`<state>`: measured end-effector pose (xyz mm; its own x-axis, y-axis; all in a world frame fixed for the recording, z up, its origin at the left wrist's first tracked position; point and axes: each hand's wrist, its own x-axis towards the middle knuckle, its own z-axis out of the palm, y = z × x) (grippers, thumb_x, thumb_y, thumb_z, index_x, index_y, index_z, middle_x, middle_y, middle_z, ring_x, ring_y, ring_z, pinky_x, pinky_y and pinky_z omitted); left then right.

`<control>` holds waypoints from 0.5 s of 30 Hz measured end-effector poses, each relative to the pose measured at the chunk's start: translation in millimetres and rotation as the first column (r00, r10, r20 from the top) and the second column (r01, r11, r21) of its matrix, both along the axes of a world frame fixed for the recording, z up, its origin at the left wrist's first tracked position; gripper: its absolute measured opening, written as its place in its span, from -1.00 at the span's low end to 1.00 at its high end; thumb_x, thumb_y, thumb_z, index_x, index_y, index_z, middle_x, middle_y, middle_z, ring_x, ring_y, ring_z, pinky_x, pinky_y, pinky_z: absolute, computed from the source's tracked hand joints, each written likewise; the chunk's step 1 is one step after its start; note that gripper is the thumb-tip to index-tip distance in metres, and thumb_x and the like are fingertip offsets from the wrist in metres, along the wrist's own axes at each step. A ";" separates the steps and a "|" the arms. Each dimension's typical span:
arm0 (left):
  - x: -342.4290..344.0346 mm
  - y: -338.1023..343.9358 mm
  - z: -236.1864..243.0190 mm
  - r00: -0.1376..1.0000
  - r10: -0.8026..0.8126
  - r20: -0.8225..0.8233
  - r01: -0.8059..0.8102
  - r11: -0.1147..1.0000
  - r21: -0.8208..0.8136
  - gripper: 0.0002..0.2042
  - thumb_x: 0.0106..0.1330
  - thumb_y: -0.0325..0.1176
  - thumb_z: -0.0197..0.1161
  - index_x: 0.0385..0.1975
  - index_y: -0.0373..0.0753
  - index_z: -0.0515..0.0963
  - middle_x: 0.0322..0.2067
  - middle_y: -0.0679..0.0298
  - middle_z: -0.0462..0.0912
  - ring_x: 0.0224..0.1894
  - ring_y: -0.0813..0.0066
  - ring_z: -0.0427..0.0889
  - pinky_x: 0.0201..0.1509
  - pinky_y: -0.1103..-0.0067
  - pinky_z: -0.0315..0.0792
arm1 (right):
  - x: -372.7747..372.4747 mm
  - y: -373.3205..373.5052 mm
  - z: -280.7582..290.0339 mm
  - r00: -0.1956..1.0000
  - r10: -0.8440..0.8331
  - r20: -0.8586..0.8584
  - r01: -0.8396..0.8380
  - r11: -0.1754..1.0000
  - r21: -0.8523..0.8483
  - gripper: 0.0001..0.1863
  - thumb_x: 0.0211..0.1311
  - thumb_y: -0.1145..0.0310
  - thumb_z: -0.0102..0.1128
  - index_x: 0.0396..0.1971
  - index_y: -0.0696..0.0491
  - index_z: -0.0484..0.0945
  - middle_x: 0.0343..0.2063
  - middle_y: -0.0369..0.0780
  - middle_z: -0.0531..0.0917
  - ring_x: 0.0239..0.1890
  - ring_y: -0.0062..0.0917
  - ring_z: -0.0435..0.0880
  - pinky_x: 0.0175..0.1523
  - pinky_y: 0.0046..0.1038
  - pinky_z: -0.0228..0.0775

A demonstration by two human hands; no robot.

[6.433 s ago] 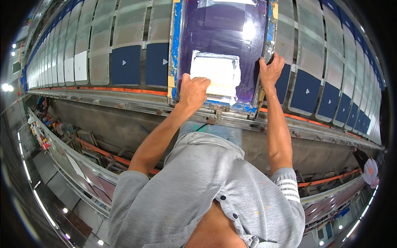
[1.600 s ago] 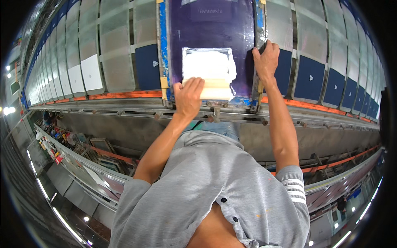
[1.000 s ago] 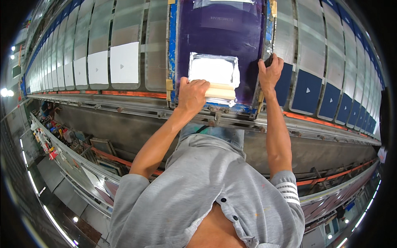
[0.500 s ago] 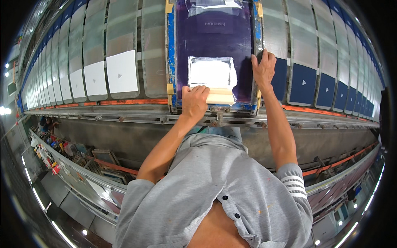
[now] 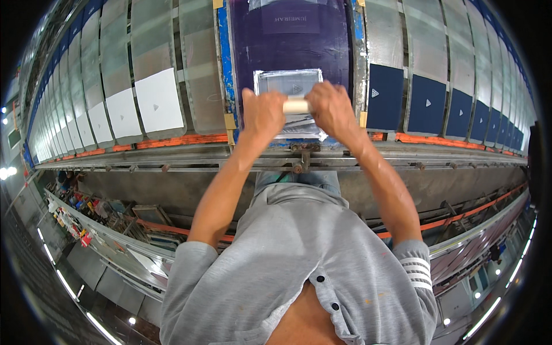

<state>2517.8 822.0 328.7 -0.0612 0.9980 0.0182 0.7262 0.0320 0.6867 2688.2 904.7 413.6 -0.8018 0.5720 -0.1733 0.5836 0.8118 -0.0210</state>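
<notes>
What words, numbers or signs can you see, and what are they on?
Purple printing screen: one word near the top; I won't copy it out.
Screen's pale window: a triangle sign.
Nearest navy panels: small white triangles.
Nearest white panels: small grey triangles.
Colourful clutter at left: too small to read.

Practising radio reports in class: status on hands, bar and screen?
Left hand, right hand: both gripping pale bar. Bar over purple screen, contact unclear. Hands and bar partly hide white-edged window.
</notes>
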 end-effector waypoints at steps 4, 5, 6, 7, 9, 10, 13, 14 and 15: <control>15.4 -38.4 -6.4 0.999 -0.035 0.040 0.039 0.994 -0.100 -0.72 0.11 -0.50 0.31 -0.26 0.04 0.81 -0.36 0.24 0.80 -0.33 0.27 0.75 -0.18 0.27 0.26 | 14.5 -34.8 -0.8 0.998 -0.042 0.053 0.047 0.994 -0.096 -0.82 0.03 0.53 0.34 -0.32 0.02 0.71 -0.27 -0.22 0.70 -0.04 -0.32 0.66 0.01 -0.17 0.45; 7.4 -26.5 -3.1 0.998 -0.061 0.004 0.061 0.990 -0.128 -0.72 0.12 -0.50 0.30 -0.25 0.04 0.81 -0.38 0.23 0.80 -0.34 0.25 0.75 -0.18 0.26 0.28 | 8.5 -23.1 -1.4 0.994 -0.059 0.093 0.069 0.991 -0.113 -0.83 0.04 0.52 0.34 -0.31 0.02 0.72 -0.28 -0.22 0.71 -0.04 -0.32 0.65 0.01 -0.17 0.45; -2.7 -10.2 1.5 0.996 -0.088 -0.031 0.082 0.984 -0.157 -0.72 0.13 -0.49 0.29 -0.25 0.04 0.81 -0.40 0.22 0.79 -0.35 0.24 0.76 -0.18 0.26 0.30 | -1.1 -5.7 -0.3 0.988 -0.075 0.134 0.093 0.987 -0.130 -0.84 0.05 0.50 0.34 -0.31 0.02 0.72 -0.29 -0.22 0.71 -0.05 -0.31 0.65 0.01 -0.17 0.45; -14.1 7.5 4.6 0.992 -0.110 -0.068 0.096 0.978 -0.186 -0.72 0.14 -0.49 0.28 -0.25 0.05 0.81 -0.42 0.22 0.79 -0.35 0.23 0.76 -0.17 0.25 0.33 | -12.6 13.4 0.2 0.981 -0.084 0.173 0.110 0.983 -0.146 -0.84 0.06 0.48 0.33 -0.31 0.02 0.72 -0.29 -0.22 0.71 -0.05 -0.31 0.65 0.01 -0.17 0.45; -29.8 44.0 2.4 0.995 -0.078 -0.062 0.071 0.991 -0.114 -0.73 0.18 -0.48 0.26 -0.25 0.05 0.81 -0.46 0.20 0.77 -0.36 0.20 0.76 -0.17 0.22 0.38 | -29.9 45.5 7.6 0.990 -0.058 0.127 0.068 0.995 -0.073 -0.87 0.10 0.45 0.32 -0.32 0.04 0.72 -0.30 -0.23 0.72 -0.04 -0.32 0.63 0.01 -0.17 0.45; -34.5 56.5 4.1 0.996 -0.071 -0.045 0.065 0.989 -0.131 -0.76 0.19 -0.46 0.26 -0.27 0.05 0.81 -0.45 0.22 0.78 -0.37 0.19 0.75 -0.18 0.25 0.35 | -32.7 55.7 7.6 0.998 -0.051 0.022 0.052 0.996 -0.072 -0.88 0.10 0.47 0.33 -0.33 0.05 0.71 -0.30 -0.23 0.71 -0.05 -0.33 0.63 0.00 -0.17 0.44; -18.4 29.6 2.9 1.000 0.023 0.018 -0.023 0.999 0.027 -0.84 0.15 -0.49 0.26 -0.44 -0.08 0.78 -0.48 0.20 0.76 -0.42 0.16 0.72 -0.16 0.26 0.23 | -16.4 31.9 -1.8 0.991 -0.016 -0.133 0.012 1.000 -0.028 -0.89 0.06 0.51 0.27 -0.38 0.03 0.67 -0.33 -0.24 0.68 -0.09 -0.31 0.64 -0.01 -0.14 0.47; -10.3 10.4 3.1 1.000 0.020 -0.007 -0.020 1.000 0.009 -0.73 0.11 -0.52 0.29 -0.28 0.01 0.80 -0.36 0.28 0.80 -0.32 0.27 0.74 -0.21 0.29 0.22 | -10.4 11.7 2.0 0.993 -0.028 -0.119 0.024 0.999 -0.040 -0.85 0.03 0.53 0.30 -0.35 0.04 0.66 -0.30 -0.24 0.66 -0.07 -0.31 0.63 0.00 -0.13 0.46; -1.4 -10.2 7.4 0.999 0.030 0.012 -0.030 1.000 0.004 -0.73 0.08 -0.55 0.30 -0.29 -0.02 0.80 -0.33 0.30 0.80 -0.31 0.31 0.74 -0.19 0.29 0.20 | -0.4 -9.6 -1.5 0.996 -0.049 -0.068 0.046 0.998 -0.049 -0.84 0.00 0.53 0.29 -0.35 0.03 0.64 -0.29 -0.22 0.66 -0.08 -0.31 0.62 0.01 -0.12 0.46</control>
